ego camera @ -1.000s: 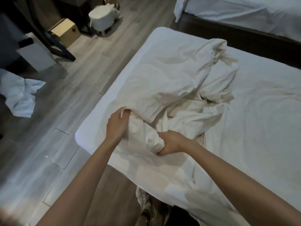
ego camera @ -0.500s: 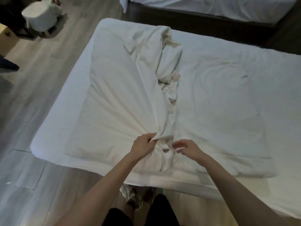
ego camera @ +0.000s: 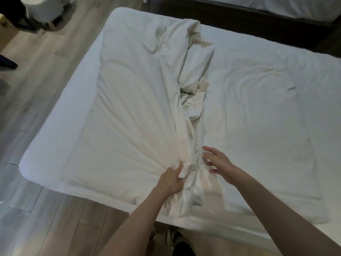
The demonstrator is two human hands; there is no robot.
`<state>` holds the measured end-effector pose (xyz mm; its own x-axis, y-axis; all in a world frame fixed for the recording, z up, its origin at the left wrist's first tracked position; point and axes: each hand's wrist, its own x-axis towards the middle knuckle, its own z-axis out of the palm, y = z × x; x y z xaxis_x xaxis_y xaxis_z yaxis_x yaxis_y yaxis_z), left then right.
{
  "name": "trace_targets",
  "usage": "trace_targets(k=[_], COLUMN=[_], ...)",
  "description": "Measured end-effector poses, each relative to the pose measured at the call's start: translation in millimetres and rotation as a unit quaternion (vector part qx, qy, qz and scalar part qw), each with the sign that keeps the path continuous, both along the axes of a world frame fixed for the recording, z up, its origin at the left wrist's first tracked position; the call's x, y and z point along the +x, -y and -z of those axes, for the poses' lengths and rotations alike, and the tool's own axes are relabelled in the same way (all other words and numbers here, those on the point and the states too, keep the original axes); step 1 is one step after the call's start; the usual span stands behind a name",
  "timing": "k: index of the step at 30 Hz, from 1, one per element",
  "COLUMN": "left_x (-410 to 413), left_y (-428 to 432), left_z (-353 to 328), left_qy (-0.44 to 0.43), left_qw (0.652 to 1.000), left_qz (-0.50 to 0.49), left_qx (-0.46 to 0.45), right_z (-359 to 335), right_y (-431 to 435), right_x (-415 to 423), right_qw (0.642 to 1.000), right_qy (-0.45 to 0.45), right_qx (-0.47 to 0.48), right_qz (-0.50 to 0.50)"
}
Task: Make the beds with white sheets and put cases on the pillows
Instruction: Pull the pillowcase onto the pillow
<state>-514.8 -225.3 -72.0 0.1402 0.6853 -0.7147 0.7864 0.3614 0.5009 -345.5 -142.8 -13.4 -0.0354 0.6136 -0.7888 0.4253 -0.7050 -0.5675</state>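
left hand (ego camera: 170, 180) bunches the soft, light sheet (ego camera: 132, 115); right hand (ego camera: 218, 163) spread open, holding nothing, best gripped along its edge.

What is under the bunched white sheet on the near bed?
The white-covered mattress, bare along its left edge. The part beneath the sheet is hidden; the left hand grips the gathered folds.

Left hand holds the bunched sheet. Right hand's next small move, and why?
Probably the right hand grabs the sheet beside the left hand: its fingers are spread and empty next to the folds gathered in a ridge along the mattress.
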Motion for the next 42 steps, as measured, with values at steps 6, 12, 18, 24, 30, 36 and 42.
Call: trace_targets(k=[6,12,18,24,30,36,42], left_x=[-16.7,-41.3,-66.1,-67.2,-90.4,-116.8,-135.9], left_y=[-21.8,-85.6,-210.4,-304.2,-326.1,-324.0,-325.7], left_z=[-23.3,-66.2,-65.0,-23.0,8.7,-17.4,-72.5], left_qy=[0.017,-0.038,-0.073,-0.090,-0.031,0.154,0.274], left_qw=[0.995,0.958,0.926,0.956,0.965,0.920,0.895], left_qz=[-0.098,-0.233,-0.258,-0.221,-0.202,-0.315,-0.303], left_qx=[-0.020,0.161,0.265,0.174,0.163,0.178,0.180], right_z=[-3.6,-12.3,0.3,41.6,59.0,66.5,61.1], right_y=[-36.2,-118.4,-190.6,-248.3,-283.4,-304.7,-324.1], right_x=[-2.4,-26.3,-46.3,-63.5,-74.4,-110.9,-142.6], right_qw=[0.990,0.973,0.971,0.976,0.966,0.979,0.987], right_qy=[0.018,0.022,0.007,-0.045,0.076,0.073,-0.083], right_qx=[0.136,0.229,0.233,0.198,0.245,0.176,0.137], right_qz=[-0.010,-0.023,0.042,0.079,-0.033,-0.076,-0.022])
